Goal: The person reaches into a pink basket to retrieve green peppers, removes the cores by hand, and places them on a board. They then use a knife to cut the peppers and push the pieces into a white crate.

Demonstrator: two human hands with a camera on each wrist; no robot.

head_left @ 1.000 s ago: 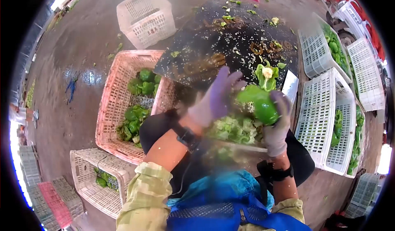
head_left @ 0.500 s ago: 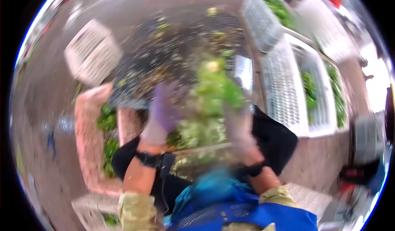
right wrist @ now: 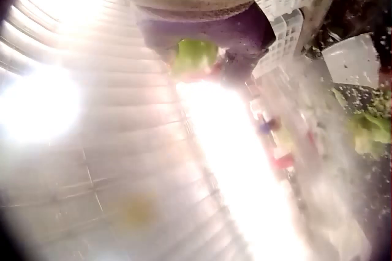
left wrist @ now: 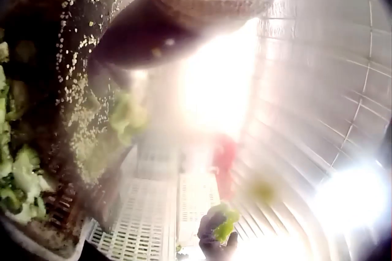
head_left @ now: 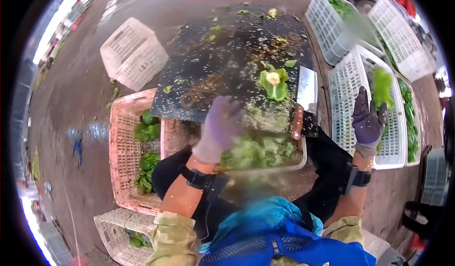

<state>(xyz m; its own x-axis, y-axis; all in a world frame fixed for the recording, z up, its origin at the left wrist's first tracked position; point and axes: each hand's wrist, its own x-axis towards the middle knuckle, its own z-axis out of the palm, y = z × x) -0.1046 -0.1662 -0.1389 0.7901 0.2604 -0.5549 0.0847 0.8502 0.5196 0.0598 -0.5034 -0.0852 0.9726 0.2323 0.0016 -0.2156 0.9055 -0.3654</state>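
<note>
Over the white crate on the right, my right hand [head_left: 368, 123] has its fingers spread and pointing away from me. A green bell pepper [head_left: 382, 89] appears just beyond those fingertips, and it also shows past the glove in the right wrist view. My left hand [head_left: 219, 131], in a purple and pale glove, hovers at the near edge of the dark board [head_left: 213, 62] with relaxed fingers and nothing in them. A cut pepper top with its pale seed core [head_left: 273, 82] lies on the board. Beside it rests a wide-bladed knife [head_left: 307, 89], its brown handle towards me.
Below the board's near edge, a bin of pepper scraps [head_left: 265, 152] sits between my knees. A pink crate [head_left: 121, 147] of green peppers stands on the left, a white crate [head_left: 343, 88] on the right. Another white crate [head_left: 135, 52] lies at the back left. Seeds litter the board.
My right hand has swung right from the board to over the white crate, its fingers opening from the green pepper. The left hand stays near the board's edge. The view has shifted.
</note>
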